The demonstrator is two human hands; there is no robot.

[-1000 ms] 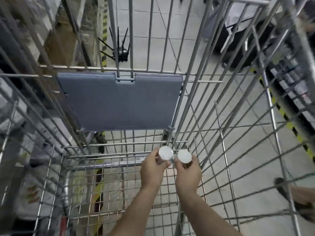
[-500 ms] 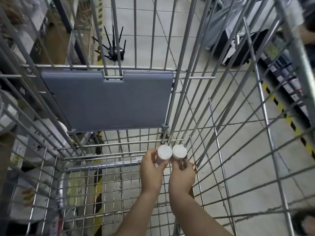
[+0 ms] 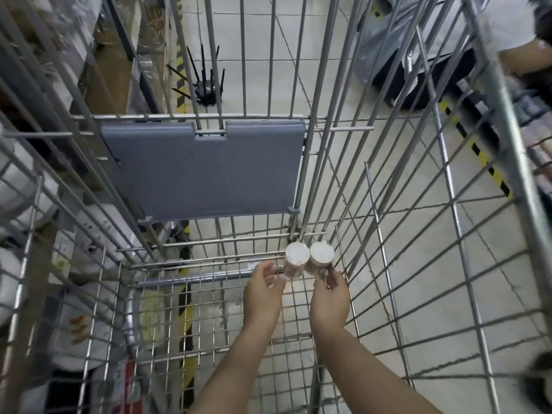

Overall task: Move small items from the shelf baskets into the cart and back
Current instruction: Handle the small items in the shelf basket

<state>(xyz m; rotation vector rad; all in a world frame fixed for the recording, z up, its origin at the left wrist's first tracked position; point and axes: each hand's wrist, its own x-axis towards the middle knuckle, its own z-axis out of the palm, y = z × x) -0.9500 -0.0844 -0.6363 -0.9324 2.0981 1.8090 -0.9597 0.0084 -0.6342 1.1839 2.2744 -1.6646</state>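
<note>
Wire cart [image 3: 385, 264], shiny steel rods in a square grid on floor and walls, seen from above. Grey plastic flap [image 3: 206, 171], flat, matte, rectangular with a notch at its top edge, hangs on the cart's far wall.

Two small jars stand upright on the cart's grid floor, at the far end, just below the flap's lower right corner. Left jar [image 3: 296, 254] and right jar [image 3: 321, 254] touch side by side. Both are round, with flat white lids; bodies look clear or pale, contents too small to tell. Nothing else shows inside the cart.

Left hand [image 3: 263, 297] is at the left jar, fingers loosely curled, fingertips at its side; whether it really grips, cannot tell. Right hand [image 3: 330, 297] is at the right jar, fingers lightly bent, tips at the jar's lower side; grip likewise unclear. Both bare forearms reach in from the cart's near end.

Beyond the cart's far wall: pale tiled floor, a black router [image 3: 206, 91] with thin upright antennas. Yellow-black striped tape [image 3: 475, 150] runs on the floor past the cart's right wall. Left of the cart, blurred shelves with white packs.
</note>
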